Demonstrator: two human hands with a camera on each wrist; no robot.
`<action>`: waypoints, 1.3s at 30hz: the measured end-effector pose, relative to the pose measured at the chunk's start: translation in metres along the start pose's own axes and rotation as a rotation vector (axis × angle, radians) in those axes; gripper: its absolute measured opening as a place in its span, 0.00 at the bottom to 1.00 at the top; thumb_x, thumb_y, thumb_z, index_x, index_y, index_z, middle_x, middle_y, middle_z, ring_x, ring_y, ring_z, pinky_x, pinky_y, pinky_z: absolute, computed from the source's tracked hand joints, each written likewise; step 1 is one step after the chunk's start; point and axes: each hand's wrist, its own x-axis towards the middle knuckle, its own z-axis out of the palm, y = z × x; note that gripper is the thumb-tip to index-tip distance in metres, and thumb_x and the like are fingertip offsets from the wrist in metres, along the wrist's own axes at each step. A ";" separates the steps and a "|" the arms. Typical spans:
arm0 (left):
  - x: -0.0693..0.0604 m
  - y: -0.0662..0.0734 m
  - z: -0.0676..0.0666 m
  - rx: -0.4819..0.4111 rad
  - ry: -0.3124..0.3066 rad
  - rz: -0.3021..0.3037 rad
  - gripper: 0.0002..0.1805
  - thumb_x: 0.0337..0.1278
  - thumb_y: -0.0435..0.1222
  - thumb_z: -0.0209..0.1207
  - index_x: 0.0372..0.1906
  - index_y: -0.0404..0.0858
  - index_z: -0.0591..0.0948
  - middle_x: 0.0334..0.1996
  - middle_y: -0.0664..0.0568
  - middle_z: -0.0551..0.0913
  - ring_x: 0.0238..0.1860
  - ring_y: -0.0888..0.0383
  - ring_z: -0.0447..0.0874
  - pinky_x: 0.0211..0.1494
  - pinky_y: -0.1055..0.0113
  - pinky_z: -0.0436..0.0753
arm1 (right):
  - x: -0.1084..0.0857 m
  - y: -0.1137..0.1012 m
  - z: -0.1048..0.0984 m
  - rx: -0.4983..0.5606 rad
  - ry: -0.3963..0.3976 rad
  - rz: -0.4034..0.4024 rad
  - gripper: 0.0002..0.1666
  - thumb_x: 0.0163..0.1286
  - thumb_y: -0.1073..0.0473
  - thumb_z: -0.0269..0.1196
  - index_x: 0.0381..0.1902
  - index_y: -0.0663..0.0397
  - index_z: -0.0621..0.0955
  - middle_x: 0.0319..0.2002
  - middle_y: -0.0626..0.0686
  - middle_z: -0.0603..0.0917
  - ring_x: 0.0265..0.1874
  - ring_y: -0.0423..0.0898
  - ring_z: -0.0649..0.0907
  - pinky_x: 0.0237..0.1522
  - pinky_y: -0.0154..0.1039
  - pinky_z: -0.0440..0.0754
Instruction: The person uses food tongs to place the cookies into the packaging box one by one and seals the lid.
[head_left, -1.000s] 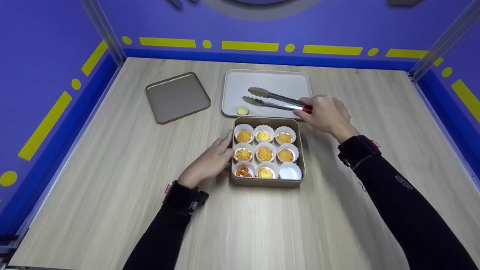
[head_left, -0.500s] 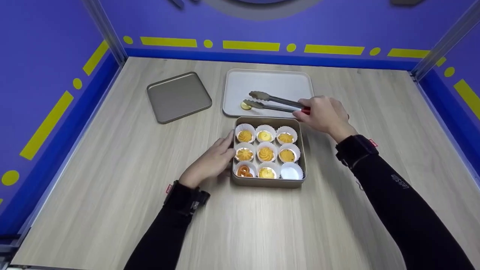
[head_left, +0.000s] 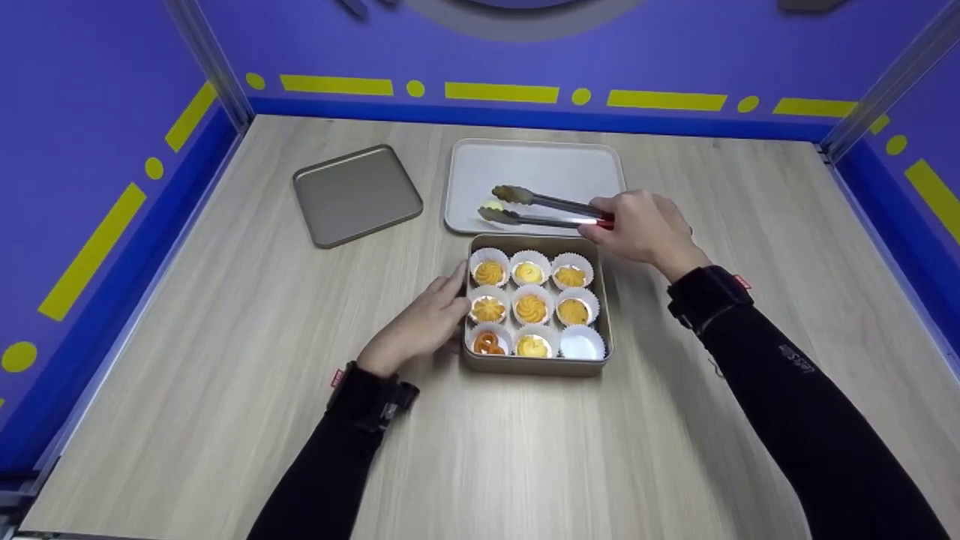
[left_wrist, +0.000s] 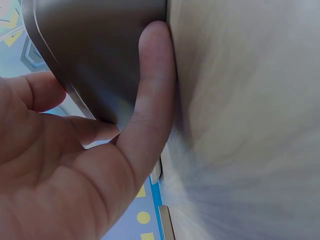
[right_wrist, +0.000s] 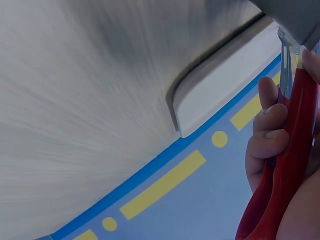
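Observation:
My right hand grips metal tongs by their red handles. The tongs' tips are spread apart over the front left of the white tray. A small pale yellow cookie lies on that tray between the tips, partly covered by them. My left hand rests against the left wall of a square bronze tin, its fingers touching the wall and rim in the left wrist view. White paper cups fill the tin, most with a cookie inside; the front right paper cup holds none.
A bronze lid lies flat on the wooden table, to the left of the tray. Blue panels with yellow marks stand at the back and sides. The tray's near edge is close behind the tin.
The tongs have shifted slightly left and nearer me, their tips now on either side of the cookie. The cookie has moved a little farther back on the tray. My left hand stays put.

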 end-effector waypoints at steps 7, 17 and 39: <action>0.000 0.002 0.000 0.006 0.005 0.003 0.38 0.83 0.48 0.41 0.88 0.49 0.44 0.84 0.46 0.59 0.82 0.46 0.58 0.85 0.47 0.58 | 0.000 -0.005 0.000 -0.040 0.017 -0.027 0.17 0.74 0.44 0.66 0.43 0.51 0.87 0.21 0.50 0.75 0.24 0.49 0.75 0.23 0.41 0.63; 0.001 0.001 0.001 0.004 0.003 -0.003 0.39 0.82 0.48 0.41 0.88 0.49 0.44 0.85 0.45 0.55 0.84 0.44 0.53 0.86 0.45 0.55 | -0.001 -0.005 0.005 -0.057 0.063 -0.040 0.14 0.75 0.45 0.65 0.39 0.49 0.85 0.21 0.49 0.74 0.24 0.49 0.75 0.22 0.42 0.62; 0.001 -0.001 0.000 0.013 -0.006 -0.008 0.39 0.82 0.49 0.40 0.88 0.50 0.43 0.87 0.45 0.49 0.85 0.44 0.48 0.86 0.44 0.52 | -0.003 -0.005 0.007 -0.072 0.081 -0.058 0.15 0.75 0.46 0.64 0.35 0.49 0.82 0.20 0.48 0.70 0.22 0.49 0.74 0.21 0.41 0.60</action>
